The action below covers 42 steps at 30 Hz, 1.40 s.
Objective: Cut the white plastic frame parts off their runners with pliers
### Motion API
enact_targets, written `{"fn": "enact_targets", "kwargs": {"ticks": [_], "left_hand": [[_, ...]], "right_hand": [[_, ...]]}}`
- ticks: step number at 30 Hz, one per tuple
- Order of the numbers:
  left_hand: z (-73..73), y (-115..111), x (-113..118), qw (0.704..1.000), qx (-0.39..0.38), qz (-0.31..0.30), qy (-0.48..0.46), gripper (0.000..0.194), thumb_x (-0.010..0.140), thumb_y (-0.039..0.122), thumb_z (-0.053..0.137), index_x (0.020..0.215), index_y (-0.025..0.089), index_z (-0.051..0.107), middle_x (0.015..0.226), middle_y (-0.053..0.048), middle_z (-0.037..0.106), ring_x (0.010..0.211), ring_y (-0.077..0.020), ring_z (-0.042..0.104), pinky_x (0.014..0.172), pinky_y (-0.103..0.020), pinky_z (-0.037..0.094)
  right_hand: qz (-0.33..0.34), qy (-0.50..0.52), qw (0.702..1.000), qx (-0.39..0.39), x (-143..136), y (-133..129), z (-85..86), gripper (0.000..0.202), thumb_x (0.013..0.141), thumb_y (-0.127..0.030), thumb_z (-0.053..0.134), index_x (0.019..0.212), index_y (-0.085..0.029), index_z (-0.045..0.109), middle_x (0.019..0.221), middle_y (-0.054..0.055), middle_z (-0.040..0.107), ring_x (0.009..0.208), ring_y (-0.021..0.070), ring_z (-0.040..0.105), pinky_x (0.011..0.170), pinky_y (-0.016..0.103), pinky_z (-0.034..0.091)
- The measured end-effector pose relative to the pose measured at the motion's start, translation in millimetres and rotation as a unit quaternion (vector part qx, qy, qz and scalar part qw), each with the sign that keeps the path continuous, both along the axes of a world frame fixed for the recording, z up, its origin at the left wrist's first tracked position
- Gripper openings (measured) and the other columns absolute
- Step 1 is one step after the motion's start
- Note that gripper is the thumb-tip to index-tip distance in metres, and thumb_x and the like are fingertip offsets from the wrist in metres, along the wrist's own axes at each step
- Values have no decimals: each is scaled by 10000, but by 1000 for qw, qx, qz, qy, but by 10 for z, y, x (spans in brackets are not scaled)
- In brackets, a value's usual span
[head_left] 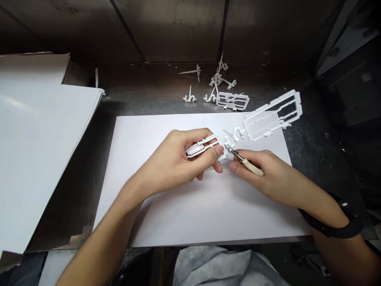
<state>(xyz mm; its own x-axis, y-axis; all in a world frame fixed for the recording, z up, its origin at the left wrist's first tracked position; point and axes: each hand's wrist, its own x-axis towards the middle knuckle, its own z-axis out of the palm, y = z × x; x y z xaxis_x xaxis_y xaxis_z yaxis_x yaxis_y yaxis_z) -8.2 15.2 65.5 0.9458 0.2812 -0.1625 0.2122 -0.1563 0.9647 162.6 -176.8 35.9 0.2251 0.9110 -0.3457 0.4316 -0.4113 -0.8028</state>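
My left hand [181, 159] grips a small white plastic moulded part [200, 147] still joined to its frame, holding it just above a white sheet of paper [184, 206]. My right hand [268, 174] holds small cutting pliers with cream handles [245, 161]. The pliers' metal tip touches the right end of the part, beside my left thumb. A small hooked white offcut [233, 136] lies on the paper just behind the pliers. A black band circles my right wrist.
A larger white plastic frame [274, 114] lies at the paper's far right corner. Several cut white sprue pieces [218, 89] are scattered on the dark metal bench behind. A stack of white sheets [35, 151] lies to the left. Grey cloth shows at the bottom edge.
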Motion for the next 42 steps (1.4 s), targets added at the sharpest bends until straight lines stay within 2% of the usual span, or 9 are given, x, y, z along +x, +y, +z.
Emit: {"fn": "enact_targets", "kwargs": {"ticks": [6,13,23,29,33,36,38,40,42], "left_hand": [[19,28,-4,1000,-19,-10,21,101,997,143,791,910,162,743,801,56,767,546,-60,630,494,-106,511],[-19,22,-2,1000,-14,-8,6,115,1010,160,775,899,157,743,787,33,772,539,-58,627,498,-109,488],[-67,29,8,1000,-17,-15,-10,154,1049,199,746,903,153,725,837,24,779,573,-57,630,516,-111,495],[-123,69,30,1000,-19,-24,4,164,1062,291,749,964,167,704,885,6,779,611,-107,637,546,-175,511],[-6,265,-103,988,128,-57,58,244,1094,391,679,947,199,711,885,15,726,773,-147,635,660,-216,453],[58,490,-293,950,258,-42,172,337,1056,530,664,944,214,694,928,-9,703,836,-204,617,686,-278,416],[32,605,-380,916,315,-4,248,428,1007,639,671,1021,214,721,1075,-70,730,1028,-304,652,840,-349,487],[-57,648,-377,880,380,44,281,531,977,693,693,1143,190,737,1236,-153,708,1232,-419,596,1009,-497,503],[-190,600,-279,854,462,80,227,521,1015,583,715,1315,157,707,1412,-213,636,1352,-471,510,1099,-627,466]], "right_hand": [[8,4,1000,-3,-6,1,7,304,1151,-415,567,942,-210,646,795,-50,523,730,163,453,660,335,357],[-2,-19,1000,-15,-36,2,23,319,1134,-425,554,920,-207,645,749,-42,476,685,164,421,617,336,323],[-20,-66,998,-5,-68,17,-5,510,1144,-500,516,744,-191,452,654,-46,342,612,149,304,574,351,254],[-33,-53,998,1,-39,20,-36,522,1147,-493,551,755,-189,388,662,-47,364,619,146,313,569,351,246],[-55,-19,998,25,22,-4,7,506,1142,-477,574,774,-195,370,689,-43,358,634,147,334,571,346,252],[-91,-27,994,52,43,-9,20,496,1126,-460,585,781,-200,342,688,-43,333,634,149,323,576,342,240],[-107,-39,992,59,33,13,9,474,1123,-447,585,786,-202,359,683,-47,346,633,152,328,587,336,242],[-113,-45,991,60,13,51,-12,443,1128,-448,584,798,-204,416,681,-50,365,634,155,343,598,330,252],[-117,-45,990,63,0,82,-39,406,1135,-458,583,831,-208,485,689,-50,386,640,161,358,609,323,267]]}}
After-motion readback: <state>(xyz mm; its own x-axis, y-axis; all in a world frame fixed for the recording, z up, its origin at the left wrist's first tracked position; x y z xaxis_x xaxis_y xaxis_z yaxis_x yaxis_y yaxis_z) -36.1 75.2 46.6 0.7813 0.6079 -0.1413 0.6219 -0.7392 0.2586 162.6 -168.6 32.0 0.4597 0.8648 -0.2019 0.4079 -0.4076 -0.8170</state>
